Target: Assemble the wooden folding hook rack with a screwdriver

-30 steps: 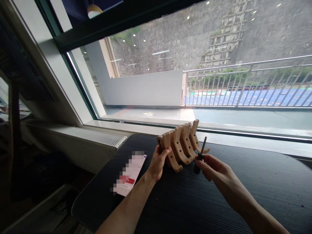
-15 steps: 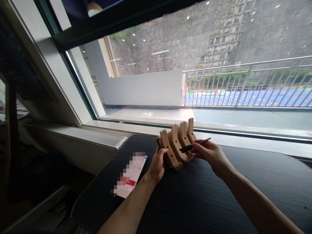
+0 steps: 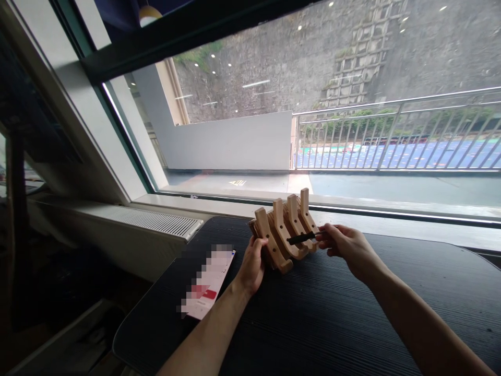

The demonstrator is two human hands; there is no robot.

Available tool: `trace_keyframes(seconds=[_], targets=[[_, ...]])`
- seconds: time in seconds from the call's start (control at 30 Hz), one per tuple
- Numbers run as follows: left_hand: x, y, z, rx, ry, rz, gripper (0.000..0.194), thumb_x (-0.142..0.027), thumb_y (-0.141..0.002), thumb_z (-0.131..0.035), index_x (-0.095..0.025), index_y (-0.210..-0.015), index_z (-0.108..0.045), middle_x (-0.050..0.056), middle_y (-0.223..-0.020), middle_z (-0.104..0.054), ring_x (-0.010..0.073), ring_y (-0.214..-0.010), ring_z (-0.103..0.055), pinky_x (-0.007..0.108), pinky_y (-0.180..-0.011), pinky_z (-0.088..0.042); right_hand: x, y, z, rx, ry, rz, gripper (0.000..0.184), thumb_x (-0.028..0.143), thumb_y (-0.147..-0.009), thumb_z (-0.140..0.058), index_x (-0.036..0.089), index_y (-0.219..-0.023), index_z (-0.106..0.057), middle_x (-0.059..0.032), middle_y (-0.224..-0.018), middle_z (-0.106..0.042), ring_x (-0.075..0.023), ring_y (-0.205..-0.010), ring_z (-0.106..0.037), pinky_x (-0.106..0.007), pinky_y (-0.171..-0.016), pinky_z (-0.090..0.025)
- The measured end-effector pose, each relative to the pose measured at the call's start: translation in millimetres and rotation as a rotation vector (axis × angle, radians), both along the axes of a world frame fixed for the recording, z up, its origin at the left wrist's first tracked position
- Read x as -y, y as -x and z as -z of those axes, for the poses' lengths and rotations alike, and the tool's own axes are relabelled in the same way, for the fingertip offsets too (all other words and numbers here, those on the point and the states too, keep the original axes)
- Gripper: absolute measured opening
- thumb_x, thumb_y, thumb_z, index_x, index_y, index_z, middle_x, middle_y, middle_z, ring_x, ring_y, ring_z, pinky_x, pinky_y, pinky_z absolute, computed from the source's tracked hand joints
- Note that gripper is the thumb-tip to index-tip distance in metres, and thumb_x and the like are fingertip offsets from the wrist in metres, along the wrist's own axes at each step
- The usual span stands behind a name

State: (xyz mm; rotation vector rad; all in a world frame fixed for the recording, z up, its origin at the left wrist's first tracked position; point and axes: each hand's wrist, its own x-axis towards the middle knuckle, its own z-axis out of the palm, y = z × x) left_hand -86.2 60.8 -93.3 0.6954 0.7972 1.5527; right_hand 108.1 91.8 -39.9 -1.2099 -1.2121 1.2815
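Observation:
My left hand [image 3: 254,263] is closed round the left end of a wooden hook rack [image 3: 278,230], thumb on its front. The rack is tilted and bears several pale, bent wooden hooks with dark round holes or screw heads in them. My right hand [image 3: 342,243] pinches the thin metal shaft of a small screwdriver [image 3: 301,238]. Its black handle points left, in front of the middle hooks; whether it touches them I cannot tell. The fingers of my right hand are just beside the rack's right end, and the shaft's tip is hidden by them.
A phone [image 3: 207,292] with a lit, partly blurred screen lies left of my left forearm on the black table [image 3: 313,324]. Behind the table run a window sill [image 3: 242,208] and a large window. A white vent grille [image 3: 156,219] stands at the left.
My right hand has moved slightly right, its fingers now over the screwdriver's shaft instead of near the handle. The handle lies more level. My left hand and the rack stay nearly the same.

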Motion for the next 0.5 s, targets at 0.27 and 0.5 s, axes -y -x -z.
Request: trace_keyframes(seconds=[0.27, 0.5], targets=[[4, -5, -3.8, -0.07, -0.029, -0.062, 0.024, -0.025, -0.071, -0.061, -0.02, -0.093, -0.054, -0.002, -0.088, -0.063, 0.0142, -0.085, -0.057, 0.025, -0.076, -0.042, 10, 14, 5.0, 0.014, 0.03, -0.068, 0.018, 0.029, -0.083, -0.055, 0.014, -0.075, -0.057, -0.0065, -0.062, -0.067, -0.0154, -0.054, -0.064, -0.022, -0.042, -0.048], [-3, 4, 2.8, 0.034, -0.021, 0.007, 0.017, -0.022, -0.07, -0.056, -0.018, -0.087, -0.055, -0.003, -0.077, -0.059, 0.0115, -0.072, -0.055, 0.022, -0.067, -0.041, 10, 13, 4.9, 0.004, -0.004, -0.054, 0.02, 0.031, -0.083, -0.056, 0.014, -0.073, -0.057, -0.0079, -0.064, -0.068, -0.0161, -0.054, -0.065, -0.02, -0.037, -0.046]])
